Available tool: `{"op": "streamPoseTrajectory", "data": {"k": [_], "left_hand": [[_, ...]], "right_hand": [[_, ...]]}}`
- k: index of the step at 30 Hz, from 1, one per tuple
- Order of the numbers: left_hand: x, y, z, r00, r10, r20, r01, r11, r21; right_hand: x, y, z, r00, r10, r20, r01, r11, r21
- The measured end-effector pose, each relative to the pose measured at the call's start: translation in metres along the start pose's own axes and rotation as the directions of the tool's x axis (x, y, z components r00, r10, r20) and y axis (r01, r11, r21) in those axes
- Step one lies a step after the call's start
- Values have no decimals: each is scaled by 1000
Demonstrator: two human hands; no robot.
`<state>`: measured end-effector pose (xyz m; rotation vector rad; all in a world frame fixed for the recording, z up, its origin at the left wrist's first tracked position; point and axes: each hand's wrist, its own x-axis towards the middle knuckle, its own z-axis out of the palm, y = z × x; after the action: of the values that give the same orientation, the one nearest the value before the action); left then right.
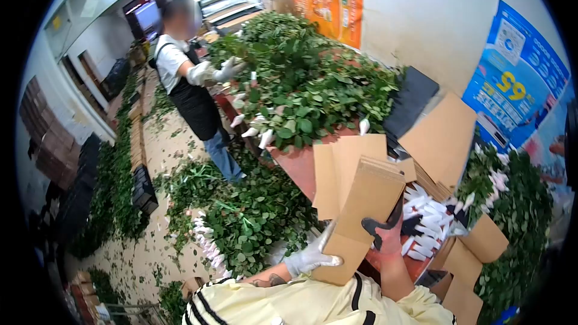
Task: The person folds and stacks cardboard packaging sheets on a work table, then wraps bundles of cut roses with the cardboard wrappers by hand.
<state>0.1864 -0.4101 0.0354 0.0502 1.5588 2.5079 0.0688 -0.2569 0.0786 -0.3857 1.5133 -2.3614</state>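
A stack of flat cardboard sheets [355, 222] stands tilted in front of my body. My left hand [310, 257], in a whitish glove, grips its lower left edge with the thumb across the front. My right hand [388, 235], in a pink glove with dark fingers, closes on the stack's right side; part of it is behind the cardboard. Another bent cardboard sheet [328, 177] rests just beyond the stack on the red table [292, 168]. Beside my right hand lies a pile of small white sleeve-like pieces [427, 222].
Leafy stems [313, 96] with white-wrapped heads cover the table, where a person in a dark apron [192, 102] stands reaching over them. More greenery [259, 210] lies on the floor to the left. Cardboard pieces [442, 138] lean at the right, near open boxes [466, 265].
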Motion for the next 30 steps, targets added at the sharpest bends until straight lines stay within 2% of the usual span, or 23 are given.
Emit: {"op": "streamPoseTrajectory", "data": {"k": [1,2,3,4,5,6,7,8,9,11,13,14,15,16,17,18,19,22,24,25,27,28,30], "left_hand": [[7,-1,-7,999,49,1,-48,989,138],[11,2,-15,995,103,-7,-101,981,164],[11,19,-20,987,147,-72,-106,909,404],[12,22,-28,974,216,-72,-168,895,414],[10,39,-24,962,262,-79,-205,880,428],[4,48,-26,968,225,-111,-146,867,476],[-5,52,-33,975,188,-115,-103,849,518],[-15,60,-38,985,159,-74,-68,738,672],[-24,69,-43,991,127,-37,-46,591,806],[-40,71,-45,997,80,0,-46,575,817],[-55,70,-45,998,66,6,-44,597,801],[-69,65,-47,1000,25,-2,-14,621,783],[-83,60,-50,1000,-8,-10,13,642,766],[-97,51,-51,998,-41,-51,65,674,736],[-111,39,-50,993,-75,-94,119,707,697],[-120,30,-53,988,-134,-72,144,667,731],[-122,36,-46,987,-151,-56,146,693,706],[-134,22,-45,988,-133,-84,157,775,613],[-140,16,-47,978,-199,-69,195,733,651],[-143,8,-49,979,-191,-76,193,732,653],[-147,-10,-50,966,-238,-100,258,910,324],[-144,-12,-45,958,-269,-98,285,929,237],[-144,-14,-45,943,-313,-109,330,915,233]], "right_hand": [[3,1,-8,999,0,-36,0,1000,-9],[6,9,-20,999,-50,20,51,997,-58],[17,9,-32,994,-81,79,91,988,-122],[28,10,-44,984,-112,138,136,974,-181],[31,-8,-44,992,-78,103,88,991,-97],[33,-25,-45,997,-44,67,45,999,-9],[42,-52,-34,987,-114,113,119,992,-41],[51,-80,-23,971,-182,158,195,979,-66],[72,-97,-14,865,-301,400,439,841,-316],[80,-131,16,814,224,535,272,668,-693],[103,-99,26,533,599,598,85,665,-742],[101,-89,32,432,554,712,55,772,-634],[99,-70,23,438,406,802,306,771,-558],[75,-87,28,419,618,666,-5,735,-678],[67,-65,14,312,553,773,269,728,-630],[54,-54,-6,269,584,766,330,691,-643],[41,-47,-7,257,570,780,537,587,-606],[29,-32,4,333,649,684,489,502,-714],[32,1,-13,369,793,484,74,495,-866],[29,3,-3,361,709,605,131,604,-786],[19,9,0,427,640,639,269,585,-765],[16,7,5,426,641,639,266,587,-765],[8,1,21,373,728,575,143,567,-811]]}}
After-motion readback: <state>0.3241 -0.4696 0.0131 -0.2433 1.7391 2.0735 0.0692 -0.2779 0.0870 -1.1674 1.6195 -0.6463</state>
